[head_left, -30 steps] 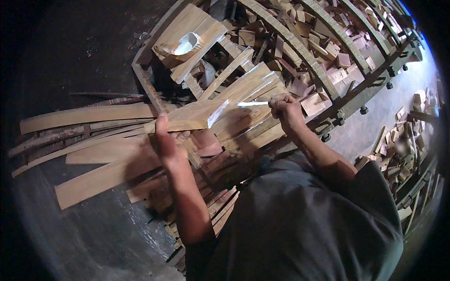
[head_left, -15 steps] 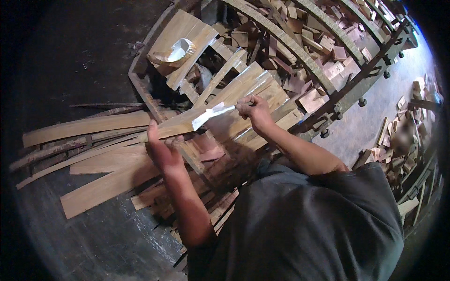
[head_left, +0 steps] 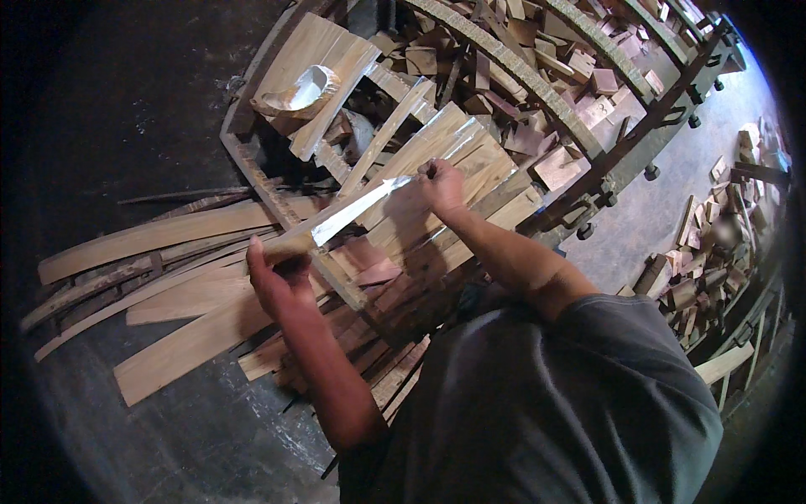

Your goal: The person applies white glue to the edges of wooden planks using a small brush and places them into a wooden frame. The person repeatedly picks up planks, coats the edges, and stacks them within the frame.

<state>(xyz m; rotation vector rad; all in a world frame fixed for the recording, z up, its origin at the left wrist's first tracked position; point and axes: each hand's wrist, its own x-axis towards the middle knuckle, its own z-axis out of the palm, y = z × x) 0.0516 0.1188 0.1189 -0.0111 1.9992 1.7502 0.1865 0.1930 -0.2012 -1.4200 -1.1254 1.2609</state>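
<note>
A long wooden strip (head_left: 295,245) slants across the frame, with a broad smear of wet white glue (head_left: 353,214) along its upper edge. My left hand (head_left: 281,281) grips the strip near its lower-left end, thumb on the far side. At the smear's upper-right end, my right hand (head_left: 441,185) is closed on a slim white-coated applicator; its kind is mostly hidden by my fingers. Several flat boards (head_left: 457,155) with white glue lines lie side by side beneath. Farther off, a brown-rimmed bowl (head_left: 295,92) with white inside rests on more boards.
A metal frame with curved bars (head_left: 512,71) spans a heap of wood offcuts (head_left: 546,160). Long planks (head_left: 197,336) lie at the left. More scraps (head_left: 693,277) are piled on the right floor, beyond a bolted rail (head_left: 621,181).
The white glue now covers a longer, more even stretch of the strip's edge, reaching closer to my left hand. Both hands have shifted slightly left, and my right hand is a little higher.
</note>
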